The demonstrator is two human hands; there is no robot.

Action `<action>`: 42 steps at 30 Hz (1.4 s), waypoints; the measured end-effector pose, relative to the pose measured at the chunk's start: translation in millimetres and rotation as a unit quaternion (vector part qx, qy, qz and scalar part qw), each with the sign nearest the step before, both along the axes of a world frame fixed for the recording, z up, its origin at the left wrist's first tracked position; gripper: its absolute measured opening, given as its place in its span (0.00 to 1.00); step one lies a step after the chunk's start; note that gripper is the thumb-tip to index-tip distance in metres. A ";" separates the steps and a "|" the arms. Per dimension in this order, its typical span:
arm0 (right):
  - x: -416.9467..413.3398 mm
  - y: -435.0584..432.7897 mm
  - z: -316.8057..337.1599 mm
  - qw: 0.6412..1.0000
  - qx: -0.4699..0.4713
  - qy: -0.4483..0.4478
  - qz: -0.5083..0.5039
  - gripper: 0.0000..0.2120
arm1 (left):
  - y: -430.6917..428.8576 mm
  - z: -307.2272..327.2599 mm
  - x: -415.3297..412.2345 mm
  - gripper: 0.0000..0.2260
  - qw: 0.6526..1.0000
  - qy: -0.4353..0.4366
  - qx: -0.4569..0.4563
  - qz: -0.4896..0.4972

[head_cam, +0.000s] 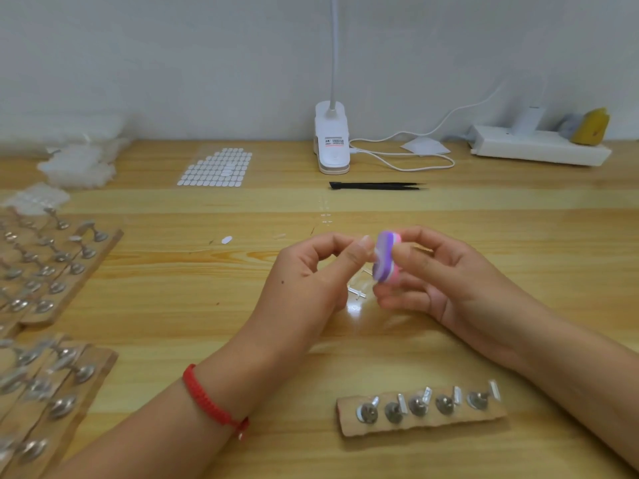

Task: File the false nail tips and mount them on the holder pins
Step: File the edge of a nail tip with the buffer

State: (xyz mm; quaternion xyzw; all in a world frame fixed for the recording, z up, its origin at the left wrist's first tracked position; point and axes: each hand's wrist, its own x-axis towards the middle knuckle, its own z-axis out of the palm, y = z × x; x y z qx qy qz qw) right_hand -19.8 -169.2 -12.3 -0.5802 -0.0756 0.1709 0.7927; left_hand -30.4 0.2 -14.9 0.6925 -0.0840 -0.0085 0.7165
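1. Two hands meet above the middle of the tabletop in the head view. The left hand pinches thumb against forefinger on a pale sliver, most likely a false nail tip, though it is too small to tell for sure.
2. The right hand grips a purple and pink buffer block with its fingers curled round it. The block's face lies against the left fingertips.
3. The holder strip lies nearest the person, under the right forearm. It carries five metal pins, each with a clear piece beside its head.
4. Small clear plastic pieces lie on the tabletop directly below the hands.
5. More wooden pin strips sit at the left edge. Black tweezers, a sheet of adhesive pads and a clip lamp sit farther back.
6. Handling, as a judgement: the tip is very light, thin, smooth and springy, so it could flick away under the block. Hold it by its side edges near the base, leaving the edge to be filed exposed, and press lightly.
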 end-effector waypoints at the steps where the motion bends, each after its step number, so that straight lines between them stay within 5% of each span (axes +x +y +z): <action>1: 0.1 -0.7 -0.5 1.000 0.013 0.003 -0.014 0.13 | -0.5 0.2 -0.2 0.10 1.000 -0.002 0.004 -0.002; 17: -1.9 2.6 -0.5 1.000 0.014 -0.023 -0.006 0.08 | 1.1 -0.5 3.1 0.09 0.999 0.024 -0.032 0.028; 42: -5.6 6.3 1.0 0.999 0.003 -0.031 -0.011 0.13 | -4.3 2.9 -1.2 0.07 0.998 -0.008 -0.043 0.052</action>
